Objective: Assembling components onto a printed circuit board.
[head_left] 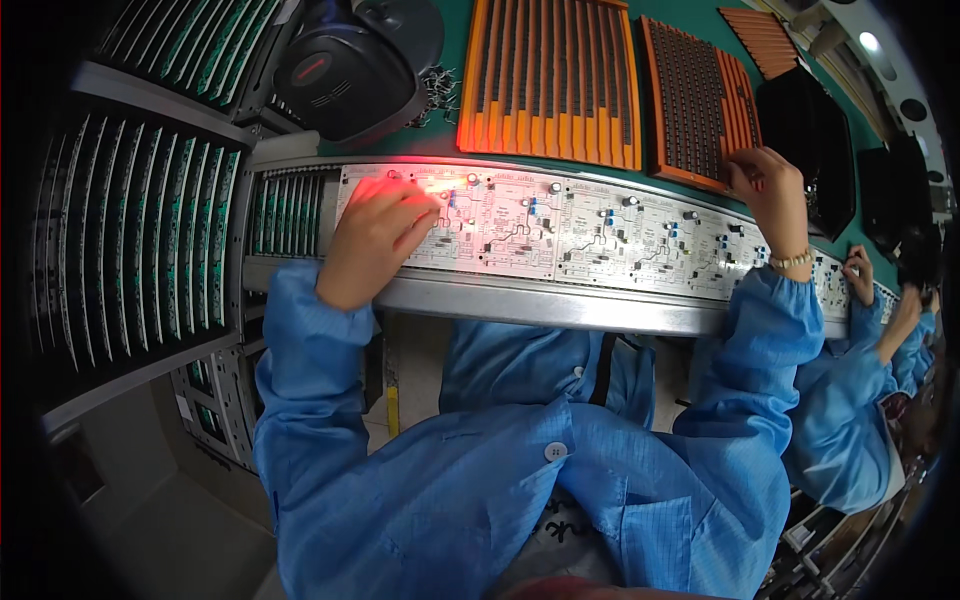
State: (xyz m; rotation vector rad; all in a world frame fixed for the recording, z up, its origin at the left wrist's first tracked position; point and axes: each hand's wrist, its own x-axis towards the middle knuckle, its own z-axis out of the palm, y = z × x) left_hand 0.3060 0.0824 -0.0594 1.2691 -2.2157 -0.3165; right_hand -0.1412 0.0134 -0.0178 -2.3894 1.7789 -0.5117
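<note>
Over the left end of a row of white circuit boards [515, 245], my left hand [372, 240] is closed, thumb and fingers drawn together just above the board. Red light falls on its fingers and the board there. What the fingertips hold, if anything, is hidden. My right hand [772, 188] reaches to the near right edge of a brown-orange slotted tray [690, 110] filled with small dark parts. Its fingers are pinched at the slots, and anything between them is too small to make out. Small blue, black and silver-topped components stand on the boards.
An orange slotted tray [550, 130] lies beyond the boards, beside a black machine [345, 75] and loose metal bits [438, 95]. Racks of upright boards [140, 240] stand at left. A metal rail [520, 300] edges the line. At right is a black bin [810, 150], with co-workers' hands [858, 273] farther along.
</note>
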